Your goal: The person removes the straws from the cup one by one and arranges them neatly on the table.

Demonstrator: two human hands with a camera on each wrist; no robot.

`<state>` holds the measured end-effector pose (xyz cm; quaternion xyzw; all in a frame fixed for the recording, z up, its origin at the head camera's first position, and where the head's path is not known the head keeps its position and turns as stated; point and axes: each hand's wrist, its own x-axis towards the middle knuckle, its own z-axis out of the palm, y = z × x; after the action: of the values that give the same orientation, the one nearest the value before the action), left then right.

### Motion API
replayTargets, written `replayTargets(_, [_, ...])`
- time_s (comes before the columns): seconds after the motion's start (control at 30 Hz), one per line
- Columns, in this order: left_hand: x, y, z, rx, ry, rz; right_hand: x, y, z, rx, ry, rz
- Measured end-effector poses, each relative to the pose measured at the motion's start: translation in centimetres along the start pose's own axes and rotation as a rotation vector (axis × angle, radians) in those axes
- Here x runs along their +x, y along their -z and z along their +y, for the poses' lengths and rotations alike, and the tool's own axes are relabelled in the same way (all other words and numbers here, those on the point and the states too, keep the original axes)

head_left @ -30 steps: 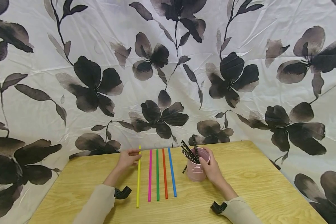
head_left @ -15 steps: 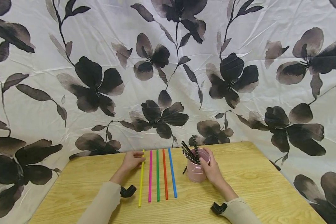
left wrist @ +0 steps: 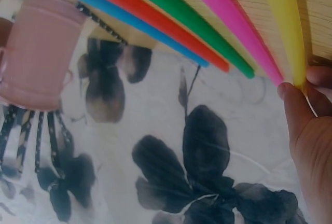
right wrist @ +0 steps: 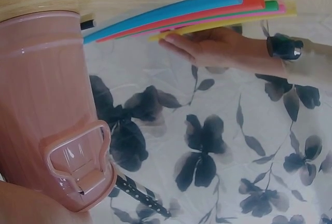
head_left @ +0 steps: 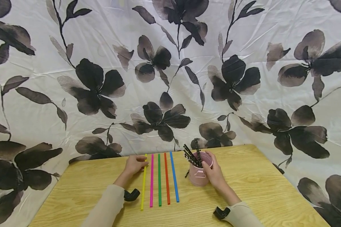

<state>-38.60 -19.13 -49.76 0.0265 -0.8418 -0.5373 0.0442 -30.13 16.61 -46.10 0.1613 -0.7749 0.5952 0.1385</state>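
Note:
Near the back edge of the table, my left hand (head_left: 134,165) pinches the far end of a yellow drinking straw (head_left: 143,189); the left wrist view shows thumb and finger on either side of it. To its right, a pink straw (head_left: 152,186), a green straw (head_left: 159,186), a red straw (head_left: 167,183) and a blue straw (head_left: 174,179) lie in a row. My right hand (head_left: 215,174) grips the right side of a small pink metal pail (head_left: 197,179) with wire handles. Several black patterned straws (head_left: 194,159) lean inside it.
All of this is on a light wooden table (head_left: 261,186). Part of another black patterned straw (head_left: 187,173) shows on the table beside the pail. A floral cloth (head_left: 170,78) hangs right behind the table's back edge.
My left hand has moved right and brought the yellow straw closer to the pink one, roughly in line with the row. The right hand stays on the pail.

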Motion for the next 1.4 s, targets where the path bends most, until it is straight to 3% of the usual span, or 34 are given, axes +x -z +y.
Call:
replayTargets(0.5, [0.4,-0.8,-0.7,-0.014,0.001,0.049,0.1,0.0,0.2,0.017,0.011,0.001])
replayTargets(0.73, [0.4,-0.8,-0.5,-0.029,0.009,0.053,0.7,0.2,2.1,0.024,0.017,0.003])
replayTargets(0.9, [0.3,-0.7,-0.4,-0.011,0.014,0.054,1.0,0.1,3.2,-0.002,0.023,0.019])
replayTargets(1.4, [0.5,-0.8,-0.3,0.038,0.0,0.053,1.1,0.1,3.3,0.024,0.043,0.02])
